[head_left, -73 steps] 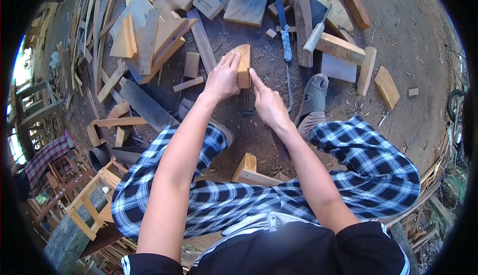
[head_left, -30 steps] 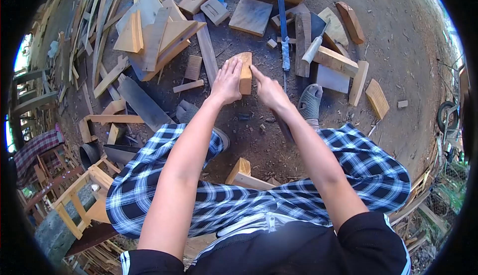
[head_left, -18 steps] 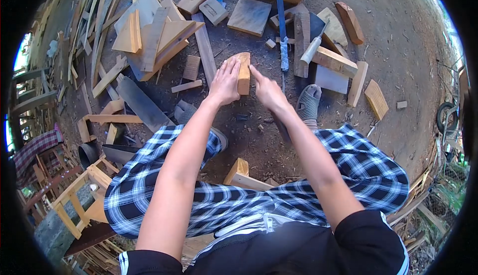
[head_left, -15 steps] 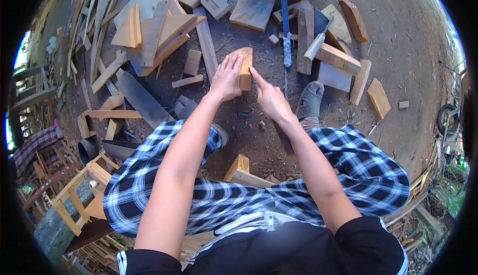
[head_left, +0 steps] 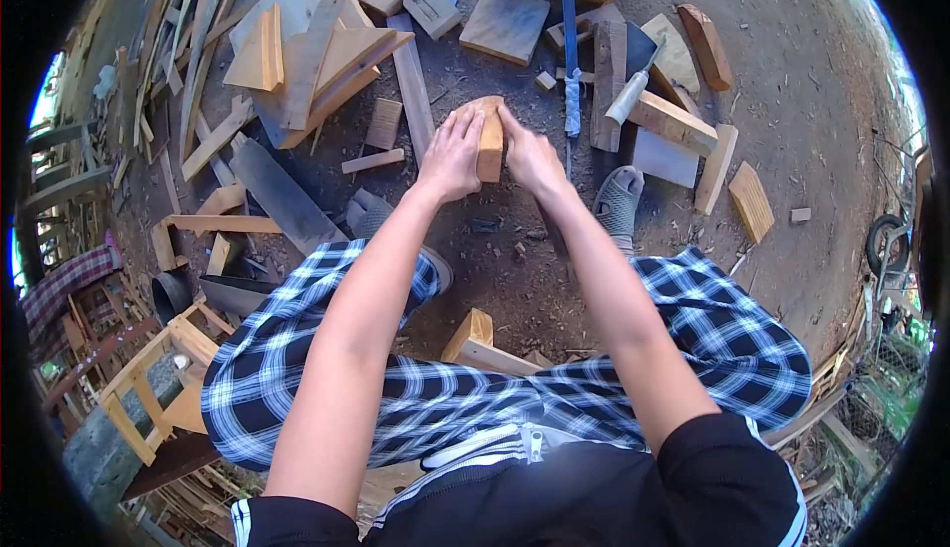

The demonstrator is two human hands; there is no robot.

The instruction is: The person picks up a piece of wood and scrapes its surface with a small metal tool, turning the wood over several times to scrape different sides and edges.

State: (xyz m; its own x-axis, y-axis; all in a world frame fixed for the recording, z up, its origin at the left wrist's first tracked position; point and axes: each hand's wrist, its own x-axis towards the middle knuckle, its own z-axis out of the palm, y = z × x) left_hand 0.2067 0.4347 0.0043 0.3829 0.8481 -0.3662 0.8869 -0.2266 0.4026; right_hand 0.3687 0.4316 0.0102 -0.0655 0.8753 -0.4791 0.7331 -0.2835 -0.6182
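A wooden block (head_left: 490,151) with a curved top end stands in front of me, between my hands. My left hand (head_left: 453,156) is closed on its left side, fingers laid over the face and edge. At the block's right edge, near the top, is my right hand (head_left: 532,159), with the index finger stretched up along the wood and the other fingers curled. A long dark tool (head_left: 551,228) runs back from this hand beneath the forearm. Its working end is hidden, so its kind cannot be made out.
A handsaw (head_left: 568,52) with a blue bar and wrapped grip lies ahead. Right of it is a blade with a pale handle (head_left: 627,97) among wood pieces. Boards (head_left: 327,72) are piled ahead left. An offcut (head_left: 475,334) lies between my legs, and my sandalled foot (head_left: 618,200) is at right.
My right hand has slid upward along the block's right edge, and the dark tool has moved up with it. The left hand and block stay nearly in place.
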